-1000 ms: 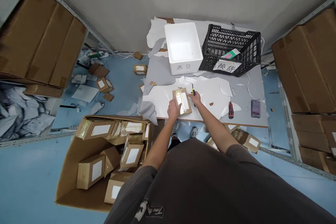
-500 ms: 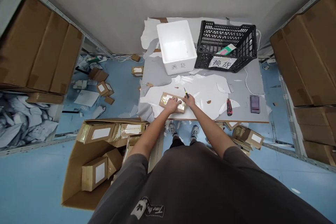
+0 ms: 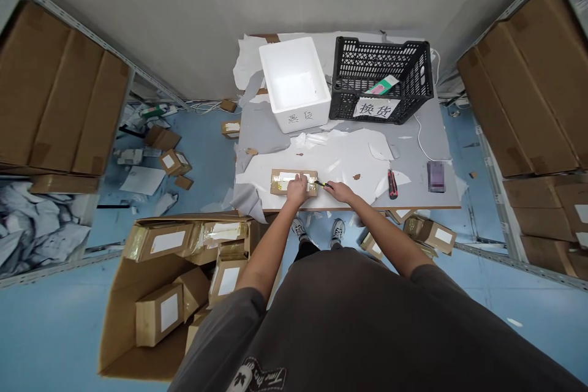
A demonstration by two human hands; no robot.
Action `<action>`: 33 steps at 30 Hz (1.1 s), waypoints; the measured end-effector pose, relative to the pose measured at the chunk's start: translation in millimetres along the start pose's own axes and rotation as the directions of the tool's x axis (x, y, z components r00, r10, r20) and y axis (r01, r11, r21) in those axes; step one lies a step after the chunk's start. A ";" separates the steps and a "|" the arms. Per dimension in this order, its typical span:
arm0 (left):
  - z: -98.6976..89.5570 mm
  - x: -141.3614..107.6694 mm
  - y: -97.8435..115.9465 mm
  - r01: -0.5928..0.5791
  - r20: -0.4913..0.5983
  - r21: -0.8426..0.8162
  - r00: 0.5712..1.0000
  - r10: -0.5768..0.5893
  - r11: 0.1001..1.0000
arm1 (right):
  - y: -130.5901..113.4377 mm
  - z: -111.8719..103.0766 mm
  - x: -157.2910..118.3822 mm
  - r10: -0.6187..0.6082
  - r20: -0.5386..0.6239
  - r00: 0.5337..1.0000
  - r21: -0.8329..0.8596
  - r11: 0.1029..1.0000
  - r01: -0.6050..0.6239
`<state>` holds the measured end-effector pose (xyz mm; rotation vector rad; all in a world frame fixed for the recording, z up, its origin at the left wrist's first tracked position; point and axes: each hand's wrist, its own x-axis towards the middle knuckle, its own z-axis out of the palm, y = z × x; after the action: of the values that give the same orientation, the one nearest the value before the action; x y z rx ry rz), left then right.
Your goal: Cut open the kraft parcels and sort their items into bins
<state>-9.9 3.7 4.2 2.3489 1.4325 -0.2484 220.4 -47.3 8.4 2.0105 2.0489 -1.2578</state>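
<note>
Cardboard box point(image 3: 278, 186) | L grip point(image 3: 297, 190): atop, closure unclear | R grip point(image 3: 340, 191): wrapped rnd knife point(image 3: 323, 185)

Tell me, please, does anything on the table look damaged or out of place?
Yes: the white sheet on the table looks torn, with ragged edges and loose scraps on it. At the near left corner, a crumpled grey sheet hangs over the edge.

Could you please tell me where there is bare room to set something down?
Bare grey tabletop shows between the red cutter and the phone-like item. It is crowded at the back, by the white foam box and black crate, and around the carton, by the left hand, right hand and knife.
</note>
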 end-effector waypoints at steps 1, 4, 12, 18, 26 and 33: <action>-1.0 0.3 0.4 0.005 0.010 0.003 1.000 -0.005 1.000 | -2.9 -2.4 2.8 0.005 0.019 1.000 -0.058 0.998 -0.003; -5.8 -1.3 3.1 0.018 0.046 0.019 0.999 -0.019 1.000 | -6.7 -12.3 9.2 0.017 0.074 0.997 -0.173 0.985 -0.004; -19.0 -6.9 11.2 0.063 0.109 0.067 0.992 -0.071 0.996 | -10.1 -18.1 10.0 0.018 0.203 0.979 0.053 0.998 -0.029; -18.9 -7.9 11.6 0.057 0.110 0.058 0.992 -0.063 0.997 | -9.2 -7.9 3.8 0.056 0.276 0.960 0.361 0.919 -0.158; -15.8 -9.9 12.2 0.073 0.094 0.058 0.993 -0.078 0.996 | -4.9 3.0 2.4 0.055 0.259 0.964 0.451 0.876 -0.171; -18.2 -10.1 12.0 0.059 0.092 0.044 0.994 -0.063 0.997 | -1.7 13.2 -3.1 0.066 0.210 0.976 0.476 0.865 -0.161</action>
<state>-4.7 -2.2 26.9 2.2960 1.4695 -0.4026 212.8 -56.6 1.9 2.0400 1.6115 -2.0159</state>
